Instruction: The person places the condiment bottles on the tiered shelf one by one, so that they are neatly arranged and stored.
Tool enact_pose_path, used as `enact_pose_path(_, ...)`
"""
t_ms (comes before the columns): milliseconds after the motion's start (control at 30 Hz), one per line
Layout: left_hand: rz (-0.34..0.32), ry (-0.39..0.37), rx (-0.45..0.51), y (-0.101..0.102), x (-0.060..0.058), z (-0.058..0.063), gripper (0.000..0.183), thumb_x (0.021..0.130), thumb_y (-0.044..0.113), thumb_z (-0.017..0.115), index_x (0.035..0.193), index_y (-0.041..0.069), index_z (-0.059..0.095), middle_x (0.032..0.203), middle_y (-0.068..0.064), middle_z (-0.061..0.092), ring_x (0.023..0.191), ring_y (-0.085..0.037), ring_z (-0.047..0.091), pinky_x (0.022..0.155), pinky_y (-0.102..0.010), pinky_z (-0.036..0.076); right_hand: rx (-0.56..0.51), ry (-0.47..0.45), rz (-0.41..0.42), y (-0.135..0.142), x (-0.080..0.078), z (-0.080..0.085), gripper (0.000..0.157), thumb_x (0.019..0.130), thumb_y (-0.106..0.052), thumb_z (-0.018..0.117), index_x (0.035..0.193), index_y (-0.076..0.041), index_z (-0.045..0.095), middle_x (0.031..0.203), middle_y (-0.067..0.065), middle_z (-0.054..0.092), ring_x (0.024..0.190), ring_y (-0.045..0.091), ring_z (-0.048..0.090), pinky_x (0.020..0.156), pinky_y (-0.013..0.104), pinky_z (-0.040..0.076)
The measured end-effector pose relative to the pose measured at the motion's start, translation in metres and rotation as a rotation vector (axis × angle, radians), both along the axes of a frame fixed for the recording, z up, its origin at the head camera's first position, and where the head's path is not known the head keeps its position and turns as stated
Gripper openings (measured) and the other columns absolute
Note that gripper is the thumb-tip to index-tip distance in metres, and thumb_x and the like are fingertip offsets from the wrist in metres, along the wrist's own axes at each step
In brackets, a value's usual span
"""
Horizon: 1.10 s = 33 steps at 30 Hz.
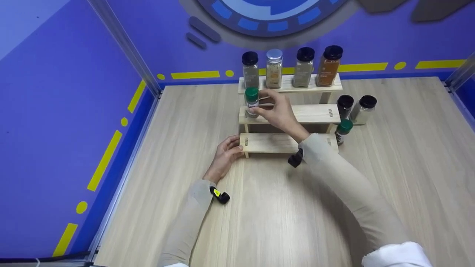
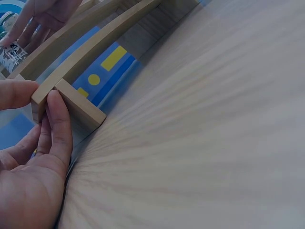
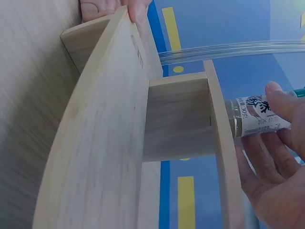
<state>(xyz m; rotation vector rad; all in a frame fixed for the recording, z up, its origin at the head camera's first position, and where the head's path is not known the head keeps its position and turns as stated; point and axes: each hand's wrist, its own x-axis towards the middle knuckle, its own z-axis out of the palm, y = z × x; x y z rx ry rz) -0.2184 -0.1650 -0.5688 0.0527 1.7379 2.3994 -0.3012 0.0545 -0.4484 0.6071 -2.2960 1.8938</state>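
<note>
A small glass spice jar with a green lid [image 1: 252,95] stands at the left end of the middle step of a three-step wooden rack [image 1: 315,113]. My right hand [image 1: 278,111] holds this jar between thumb and fingers. In the right wrist view, the jar's printed white label [image 3: 257,114] shows and its base is right at the step's surface. My left hand [image 1: 224,154] grips the left end of the bottom step, thumb on top and fingers beneath, as the left wrist view shows at the board's corner [image 2: 45,95].
Several larger jars line the top step, among them a silver-lidded jar [image 1: 274,68] and an orange-brown one [image 1: 329,66]. Right of the rack stand two black-lidded jars [image 1: 363,110] and another green-lidded jar [image 1: 343,131]. Blue panels [image 1: 122,78] wall the table [image 1: 178,122] at back and left.
</note>
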Motion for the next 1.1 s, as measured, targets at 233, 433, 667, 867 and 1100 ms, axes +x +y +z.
enact_pose_path(233, -0.008, -0.003, 0.005, -0.001, 0.0, -0.002, 0.052, 0.098, 0.001, 0.063, 0.148, -0.007, 0.049, 0.131, -0.011, 0.062, 0.108, -0.016, 0.065, 0.089, -0.027, 0.058, 0.005, 0.023, 0.011, 0.018, 0.005, 0.012, 0.047, 0.088, -0.007, 0.088, 0.13, 0.001, 0.07, 0.127, 0.018, 0.073, 0.115, 0.035, 0.074, 0.1, 0.041, 0.061)
enact_pose_path(433, -0.01, 0.002, 0.011, -0.001, -0.001, -0.001, 0.053, 0.098, 0.0, 0.063, 0.148, -0.008, 0.048, 0.131, -0.01, 0.063, 0.108, -0.016, 0.066, 0.088, -0.027, 0.058, 0.021, 0.066, 0.029, 0.046, 0.013, 0.028, 0.043, 0.093, -0.009, 0.083, 0.131, 0.004, 0.069, 0.127, 0.021, 0.072, 0.117, 0.036, 0.072, 0.103, 0.045, 0.059)
enact_pose_path(667, 0.002, 0.011, 0.011, -0.001, -0.002, 0.001, 0.052, 0.098, -0.002, 0.062, 0.148, -0.009, 0.048, 0.132, -0.012, 0.062, 0.108, -0.017, 0.065, 0.089, -0.028, 0.059, 0.112, 0.116, 0.06, 0.091, 0.023, 0.043, 0.037, 0.097, -0.011, 0.08, 0.132, -0.002, 0.071, 0.129, 0.017, 0.073, 0.115, 0.031, 0.072, 0.102, 0.031, 0.058)
enact_pose_path(867, -0.001, 0.005, 0.009, 0.0, -0.002, 0.0, 0.053, 0.098, -0.003, 0.062, 0.148, -0.01, 0.048, 0.132, -0.013, 0.062, 0.11, -0.018, 0.065, 0.092, -0.029, 0.059, 0.183, 0.129, 0.012, 0.145, 0.035, 0.043, 0.037, 0.097, -0.008, 0.078, 0.133, -0.002, 0.07, 0.129, 0.015, 0.073, 0.111, 0.013, 0.072, 0.099, 0.021, 0.056)
enact_pose_path(1100, 0.011, -0.009, 0.014, 0.0, -0.001, -0.001, 0.053, 0.097, -0.003, 0.063, 0.148, -0.009, 0.049, 0.13, -0.011, 0.063, 0.108, -0.017, 0.065, 0.088, -0.027, 0.059, 0.215, 0.106, -0.065, 0.196, 0.046, 0.027, 0.04, 0.096, -0.006, 0.079, 0.135, -0.002, 0.07, 0.126, 0.012, 0.074, 0.109, 0.014, 0.073, 0.095, 0.016, 0.056)
